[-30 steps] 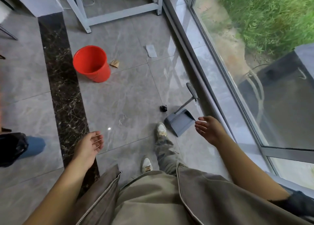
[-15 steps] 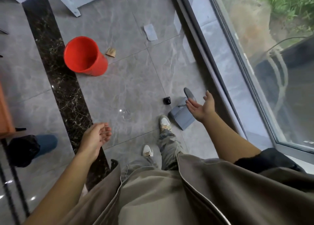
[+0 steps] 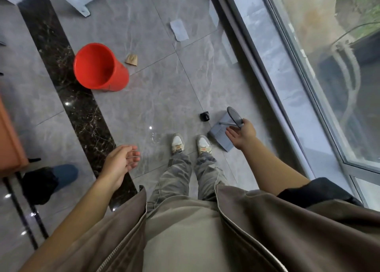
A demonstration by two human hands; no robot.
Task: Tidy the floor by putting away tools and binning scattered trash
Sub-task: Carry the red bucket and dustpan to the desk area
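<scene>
Nearer now, my right hand (image 3: 241,135), fingers spread, meets the dustpan (image 3: 221,138) handle at center right, ready to lift it; my left hand (image 3: 123,160) hangs loose and empty; red bucket (image 3: 98,66) waits upper left.

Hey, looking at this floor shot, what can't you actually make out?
Head view only:
Dustpan: partly covered by the right hand; contact with its handle unclear.
Black object: too small to identify.
Clear scrap by the shoes: faint, blurred.
Orange furniture: cut off by the left edge.
</scene>
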